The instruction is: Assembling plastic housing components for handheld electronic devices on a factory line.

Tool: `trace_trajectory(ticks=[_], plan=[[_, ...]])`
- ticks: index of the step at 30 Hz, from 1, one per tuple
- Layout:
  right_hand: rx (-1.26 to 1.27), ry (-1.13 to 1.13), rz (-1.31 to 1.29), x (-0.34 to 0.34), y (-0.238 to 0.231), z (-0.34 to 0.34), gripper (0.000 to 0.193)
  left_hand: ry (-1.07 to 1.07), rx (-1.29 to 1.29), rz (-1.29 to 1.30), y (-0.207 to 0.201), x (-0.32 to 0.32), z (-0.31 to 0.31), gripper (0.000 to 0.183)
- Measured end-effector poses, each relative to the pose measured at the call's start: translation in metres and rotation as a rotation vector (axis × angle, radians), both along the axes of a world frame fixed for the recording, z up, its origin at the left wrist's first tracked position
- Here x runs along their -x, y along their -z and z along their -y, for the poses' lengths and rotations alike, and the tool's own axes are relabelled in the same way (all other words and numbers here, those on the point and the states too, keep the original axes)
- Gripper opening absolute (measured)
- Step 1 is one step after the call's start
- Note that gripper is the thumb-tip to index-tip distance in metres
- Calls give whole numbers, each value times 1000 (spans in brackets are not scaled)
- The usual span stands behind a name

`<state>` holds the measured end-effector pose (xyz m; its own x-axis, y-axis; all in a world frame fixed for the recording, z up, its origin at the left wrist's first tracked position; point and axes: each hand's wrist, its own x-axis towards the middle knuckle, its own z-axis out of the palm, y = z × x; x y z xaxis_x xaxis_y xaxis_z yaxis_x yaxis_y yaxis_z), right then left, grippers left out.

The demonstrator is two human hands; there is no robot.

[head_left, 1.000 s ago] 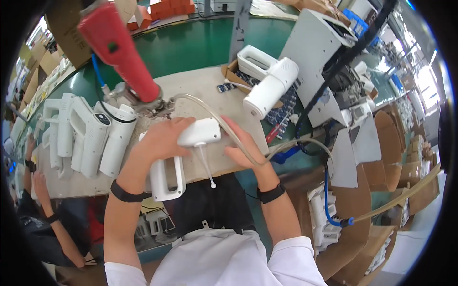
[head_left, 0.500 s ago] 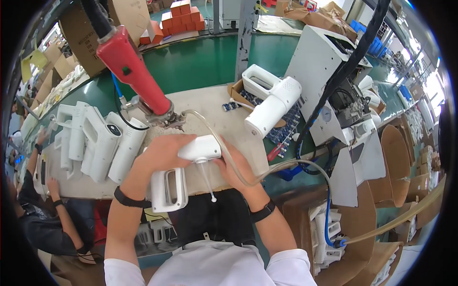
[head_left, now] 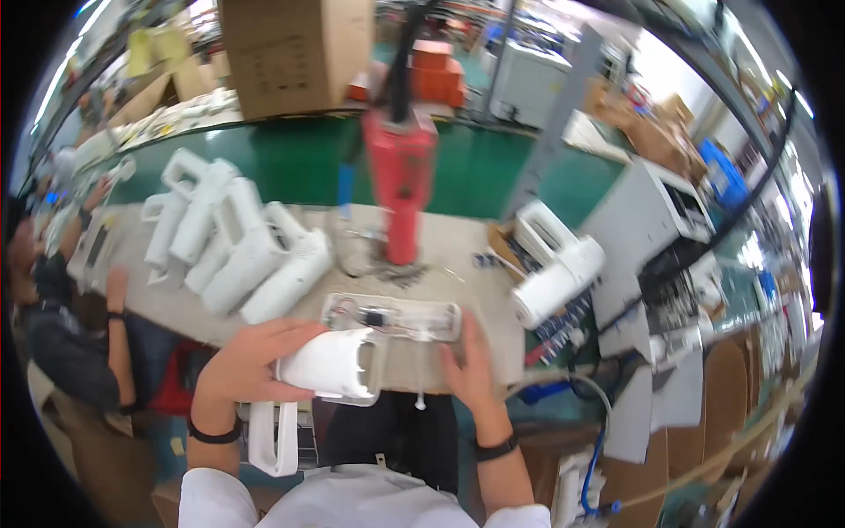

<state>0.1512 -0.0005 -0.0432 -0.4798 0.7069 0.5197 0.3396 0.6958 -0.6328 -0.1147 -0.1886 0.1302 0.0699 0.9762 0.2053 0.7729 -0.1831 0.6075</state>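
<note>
My left hand [head_left: 255, 361] is closed round a white cylindrical shell [head_left: 324, 363] with a notched open end. A white loop handle [head_left: 275, 440] hangs below that hand; whether it joins the shell is hidden. Just beyond lies an opened white housing [head_left: 431, 319], with wires and a dark part visible inside. Thumb and fingers of my right hand [head_left: 473, 365] close on its right end. From the housing a thin white rod [head_left: 420, 378] with a ball tip points toward me.
A red power screwdriver [head_left: 400, 189] hangs over the table, blurred. Several white handheld devices [head_left: 251, 264] lie at the left; another device [head_left: 559, 268] rests at the right beside a grey machine [head_left: 638, 220]. A person [head_left: 70, 343] works at the far left.
The white device, held together in both hands before, is now apart: shell in my left hand, opened housing at my right. The head view has shifted, so the surroundings sit differently.
</note>
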Motion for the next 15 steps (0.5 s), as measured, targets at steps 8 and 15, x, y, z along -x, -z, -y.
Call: trace_trajectory(ticks=[8,15], plan=[[-152,-324,-161,3,-46,90,33,-339,-145,1434,37,4,59,78],[125,-836,-105,37,-128,154,54,-240,-215,1611,66,13,74,73]])
